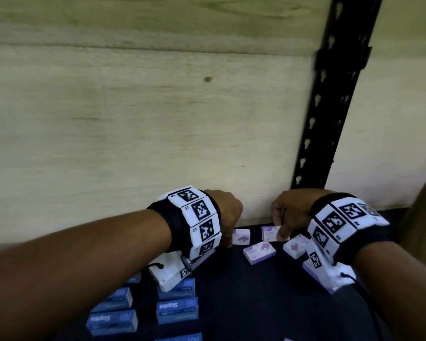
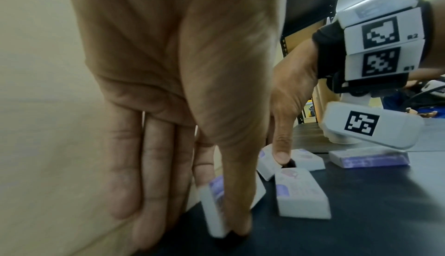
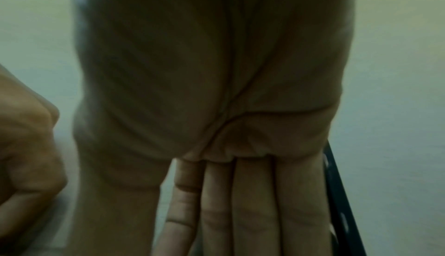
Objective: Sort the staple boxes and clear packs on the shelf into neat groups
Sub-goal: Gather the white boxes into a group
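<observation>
Purple-and-white small rectangular packs: had one pinched in fingers of left hand, another in right hand. Needed squaring up, clear of blue cardboard staple boxes.

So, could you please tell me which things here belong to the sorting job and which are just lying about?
Job: blue staple boxes; white-and-purple packs; left hand and right hand, each pinching a pack.
Just there: black upright post; wooden back panel; marker wrist bands.
</observation>
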The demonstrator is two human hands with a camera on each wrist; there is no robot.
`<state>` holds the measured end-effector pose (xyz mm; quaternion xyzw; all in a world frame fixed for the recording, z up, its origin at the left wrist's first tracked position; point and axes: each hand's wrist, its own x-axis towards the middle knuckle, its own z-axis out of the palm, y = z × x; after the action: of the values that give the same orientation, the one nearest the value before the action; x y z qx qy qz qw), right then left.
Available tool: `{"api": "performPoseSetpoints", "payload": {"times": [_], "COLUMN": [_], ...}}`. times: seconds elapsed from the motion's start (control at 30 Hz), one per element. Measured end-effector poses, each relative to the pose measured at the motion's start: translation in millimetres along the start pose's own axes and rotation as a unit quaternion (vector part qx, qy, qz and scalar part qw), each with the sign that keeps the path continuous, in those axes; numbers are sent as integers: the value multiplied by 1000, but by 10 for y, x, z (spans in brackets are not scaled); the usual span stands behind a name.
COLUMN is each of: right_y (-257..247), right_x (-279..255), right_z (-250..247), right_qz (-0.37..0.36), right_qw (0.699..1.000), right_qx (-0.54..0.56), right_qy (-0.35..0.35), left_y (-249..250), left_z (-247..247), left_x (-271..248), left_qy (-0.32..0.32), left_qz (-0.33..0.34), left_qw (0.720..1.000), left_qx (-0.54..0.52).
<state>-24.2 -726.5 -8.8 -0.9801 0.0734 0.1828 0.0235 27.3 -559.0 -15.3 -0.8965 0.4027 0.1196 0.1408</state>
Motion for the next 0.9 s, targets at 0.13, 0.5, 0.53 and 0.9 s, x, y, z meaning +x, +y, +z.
{"api": "performPoseSetpoints", "payload": {"times": [0.13,0.5,0.53,0.9], "right_y": [8,7,0,9], "right_x": [-2,-17,-15,-6], "right_z": [14,30,23,67], "right_qz": [-16,-19,-20,-8], "right_qw": [1000,1000,1000,999], "right_qx": [17,20,17,-1], "right_qy": [0,7,7,38], "left_y": [-23,-55,-37,95], "left_z": [-25,14,7,65], "left_x": [-22,-70,-70,-67], "left_qy": [-25,-10,-10,86], "left_qz": [-2,17,20,9], "left_qw": [999,993,994,994], "left_qx": [-41,-114,-110,-61]}}
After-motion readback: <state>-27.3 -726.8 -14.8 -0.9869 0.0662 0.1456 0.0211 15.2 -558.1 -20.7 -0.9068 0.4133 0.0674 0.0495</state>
